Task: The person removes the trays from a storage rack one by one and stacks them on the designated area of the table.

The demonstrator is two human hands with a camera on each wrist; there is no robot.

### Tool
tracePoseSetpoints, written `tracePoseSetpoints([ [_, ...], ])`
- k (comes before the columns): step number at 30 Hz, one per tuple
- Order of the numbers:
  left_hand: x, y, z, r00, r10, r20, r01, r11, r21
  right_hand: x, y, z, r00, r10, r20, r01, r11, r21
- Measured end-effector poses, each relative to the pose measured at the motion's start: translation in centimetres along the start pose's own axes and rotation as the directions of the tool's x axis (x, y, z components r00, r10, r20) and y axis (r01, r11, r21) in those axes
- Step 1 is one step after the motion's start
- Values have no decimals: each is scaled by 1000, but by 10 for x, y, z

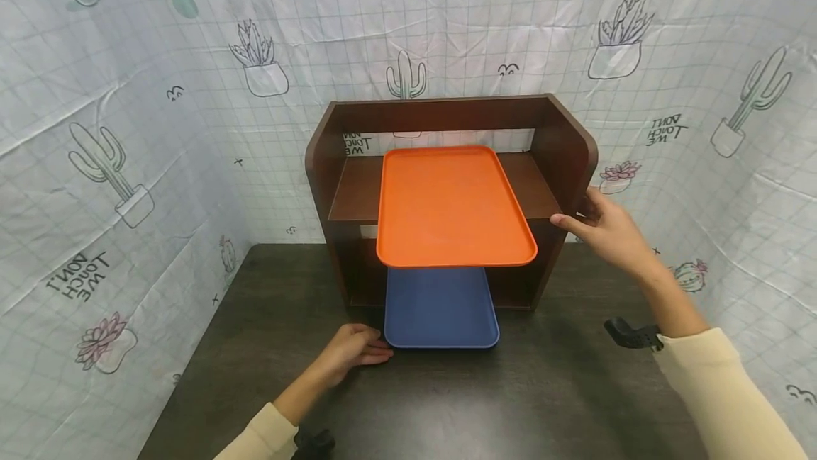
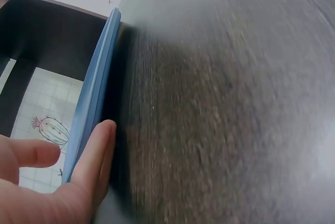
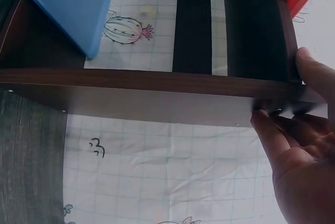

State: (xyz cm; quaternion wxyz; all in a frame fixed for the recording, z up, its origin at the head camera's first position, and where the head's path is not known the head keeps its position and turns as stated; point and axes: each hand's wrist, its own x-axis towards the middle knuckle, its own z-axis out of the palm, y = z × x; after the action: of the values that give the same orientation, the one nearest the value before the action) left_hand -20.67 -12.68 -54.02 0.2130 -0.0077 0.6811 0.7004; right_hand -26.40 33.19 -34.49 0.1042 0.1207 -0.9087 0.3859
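One orange tray (image 1: pixel 453 205) and, lower, one blue tray (image 1: pixel 440 310) jut from a brown shelf (image 1: pixel 440 114). The left hand (image 1: pixel 351 351) lays straight fingers under the blue tray's corner, thumb apart; the right hand (image 1: pixel 614 232) grips the shelf's side. Positioning seems underway; the next move needs the blue tray level.

Blue tray (image 1: pixel 440 310) partly hidden, head view

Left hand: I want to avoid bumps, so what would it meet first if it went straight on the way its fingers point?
Most likely the blue tray: the left hand is right at its near left corner. Depth is hard to judge, so the hand might slide under it instead.
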Motion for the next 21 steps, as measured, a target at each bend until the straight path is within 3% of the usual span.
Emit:
tracePoseSetpoints([
  [10,3,-4,10,996,-28,82,41,985,-168,0,5,6,999,-10,-32,9,1000,-23],
  [16,1,-5,17,998,-36,50,49,957,-286,0,7,9,1000,-12,-29,12,1000,-18],
  [21,1,-6,24,1000,27,12,-20,923,-383,-1,8,10,999,-21,-34,20,1000,-18],
])
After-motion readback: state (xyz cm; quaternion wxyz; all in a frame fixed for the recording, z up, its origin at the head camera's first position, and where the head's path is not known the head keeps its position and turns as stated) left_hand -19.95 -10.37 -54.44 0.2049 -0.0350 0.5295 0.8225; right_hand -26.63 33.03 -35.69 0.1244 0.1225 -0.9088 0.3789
